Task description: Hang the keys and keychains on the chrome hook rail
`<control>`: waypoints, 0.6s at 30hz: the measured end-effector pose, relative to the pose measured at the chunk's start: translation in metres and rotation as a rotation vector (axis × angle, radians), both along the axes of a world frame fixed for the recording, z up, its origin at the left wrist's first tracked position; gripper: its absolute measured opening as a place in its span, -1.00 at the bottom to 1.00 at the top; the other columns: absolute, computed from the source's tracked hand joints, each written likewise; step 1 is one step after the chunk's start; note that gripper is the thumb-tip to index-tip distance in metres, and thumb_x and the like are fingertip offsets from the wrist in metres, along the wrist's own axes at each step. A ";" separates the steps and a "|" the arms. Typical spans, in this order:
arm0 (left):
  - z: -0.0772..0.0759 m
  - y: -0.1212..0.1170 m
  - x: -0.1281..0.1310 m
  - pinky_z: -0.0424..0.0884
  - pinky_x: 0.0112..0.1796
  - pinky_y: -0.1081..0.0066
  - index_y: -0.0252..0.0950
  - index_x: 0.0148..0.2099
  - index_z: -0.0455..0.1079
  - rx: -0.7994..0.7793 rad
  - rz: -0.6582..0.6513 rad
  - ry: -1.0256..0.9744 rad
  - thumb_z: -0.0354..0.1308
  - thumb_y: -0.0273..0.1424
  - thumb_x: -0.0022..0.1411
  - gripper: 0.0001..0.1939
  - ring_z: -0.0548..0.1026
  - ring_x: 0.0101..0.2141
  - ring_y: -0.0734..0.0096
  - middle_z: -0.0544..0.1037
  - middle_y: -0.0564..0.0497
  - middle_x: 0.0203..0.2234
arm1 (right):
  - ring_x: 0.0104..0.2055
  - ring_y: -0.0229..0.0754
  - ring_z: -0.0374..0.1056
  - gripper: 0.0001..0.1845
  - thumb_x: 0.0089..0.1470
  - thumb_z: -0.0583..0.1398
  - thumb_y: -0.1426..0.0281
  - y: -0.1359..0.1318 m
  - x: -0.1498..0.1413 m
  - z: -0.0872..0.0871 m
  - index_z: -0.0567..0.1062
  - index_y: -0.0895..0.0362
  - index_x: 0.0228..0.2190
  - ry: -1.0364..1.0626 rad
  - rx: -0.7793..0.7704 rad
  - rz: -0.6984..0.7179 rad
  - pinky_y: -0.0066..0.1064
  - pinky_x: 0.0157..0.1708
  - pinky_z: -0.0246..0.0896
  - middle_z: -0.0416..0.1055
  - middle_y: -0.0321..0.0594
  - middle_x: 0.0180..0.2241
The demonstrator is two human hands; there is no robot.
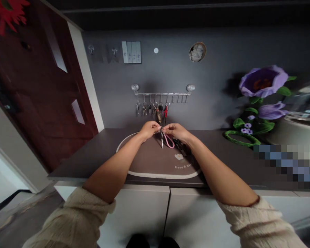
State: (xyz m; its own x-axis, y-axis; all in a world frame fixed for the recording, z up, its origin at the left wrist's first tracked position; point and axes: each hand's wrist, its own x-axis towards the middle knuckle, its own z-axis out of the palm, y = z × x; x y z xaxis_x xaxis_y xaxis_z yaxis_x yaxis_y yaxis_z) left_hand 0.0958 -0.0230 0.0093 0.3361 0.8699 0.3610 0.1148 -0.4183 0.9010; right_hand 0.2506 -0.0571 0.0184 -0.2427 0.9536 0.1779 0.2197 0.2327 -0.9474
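Observation:
Above the brown mat (150, 162), my left hand (150, 130) and my right hand (177, 132) meet with fingertips pinched on a small key ring (161, 129). A silver key (162, 140) dangles from it between the hands. Beside the key hangs a pink loop strap (172, 145). Part of the ring is hidden by my fingers. Some dark items (180, 147) lie on the mat under my right wrist, partly covered and hard to make out.
A clear hook rail (162, 94) on the grey wall carries several bunches of keys (144, 109). Purple knitted-looking flowers (263, 82) and a large pale pot-like object (294, 132) stand at the right of the dark counter (90, 155). A dark red door (51, 86) is at left.

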 end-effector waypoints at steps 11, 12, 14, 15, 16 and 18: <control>0.005 0.002 0.001 0.20 -0.48 0.50 -0.36 -0.45 0.36 -0.105 0.018 -0.244 0.16 -0.39 -0.11 -0.86 0.30 -0.56 0.61 0.41 0.04 -0.57 | -0.50 -0.38 0.27 -0.76 -0.28 0.26 0.31 -0.004 -0.002 0.007 0.42 0.17 -0.48 0.217 -0.019 0.025 -0.48 -0.40 0.19 0.37 -0.28 -0.50; 0.005 0.002 0.001 0.20 -0.48 0.51 -0.36 -0.45 0.37 -0.102 0.018 -0.255 0.16 -0.38 -0.12 -0.85 0.30 -0.56 0.61 0.41 0.04 -0.56 | -0.50 -0.38 0.26 -0.75 -0.28 0.25 0.30 -0.004 -0.002 0.007 0.42 0.17 -0.49 0.223 -0.004 0.011 -0.49 -0.40 0.18 0.37 -0.28 -0.51; 0.006 0.002 0.001 0.20 -0.48 0.51 -0.36 -0.44 0.38 -0.090 0.014 -0.270 0.18 -0.35 -0.14 -0.82 0.31 -0.55 0.60 0.42 0.03 -0.55 | -0.50 -0.39 0.25 -0.75 -0.29 0.25 0.29 -0.004 -0.003 0.008 0.42 0.18 -0.50 0.234 0.031 -0.011 -0.48 -0.39 0.18 0.36 -0.30 -0.52; 0.006 0.002 0.001 0.20 -0.47 0.51 -0.36 -0.44 0.39 -0.083 0.013 -0.274 0.18 -0.34 -0.15 -0.80 0.31 -0.53 0.60 0.43 0.03 -0.54 | -0.50 -0.39 0.24 -0.76 -0.29 0.25 0.29 -0.004 -0.004 0.008 0.42 0.19 -0.52 0.237 0.048 -0.021 -0.48 -0.38 0.17 0.35 -0.30 -0.52; 0.006 0.002 0.002 0.21 -0.47 0.51 -0.36 -0.43 0.39 -0.076 0.012 -0.277 0.19 -0.32 -0.16 -0.79 0.32 -0.52 0.59 0.44 0.02 -0.53 | -0.50 -0.40 0.23 -0.76 -0.29 0.25 0.29 -0.004 -0.004 0.009 0.42 0.19 -0.52 0.236 0.062 -0.031 -0.48 -0.38 0.17 0.35 -0.30 -0.53; 0.006 0.002 0.002 0.21 -0.46 0.52 -0.35 -0.41 0.39 -0.068 0.010 -0.281 0.19 -0.31 -0.16 -0.77 0.33 -0.50 0.58 0.45 0.02 -0.51 | -0.51 -0.40 0.22 -0.75 -0.29 0.24 0.28 -0.004 -0.005 0.009 0.41 0.20 -0.53 0.226 0.086 -0.051 -0.47 -0.39 0.16 0.34 -0.31 -0.54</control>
State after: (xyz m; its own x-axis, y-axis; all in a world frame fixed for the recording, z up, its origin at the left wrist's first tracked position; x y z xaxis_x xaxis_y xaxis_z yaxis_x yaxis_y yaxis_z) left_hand 0.0981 -0.0207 0.0154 0.2227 0.8980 0.3794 -0.1400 -0.3556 0.9241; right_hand 0.2454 -0.0607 0.0275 -0.1390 0.9427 0.3033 0.0178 0.3086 -0.9510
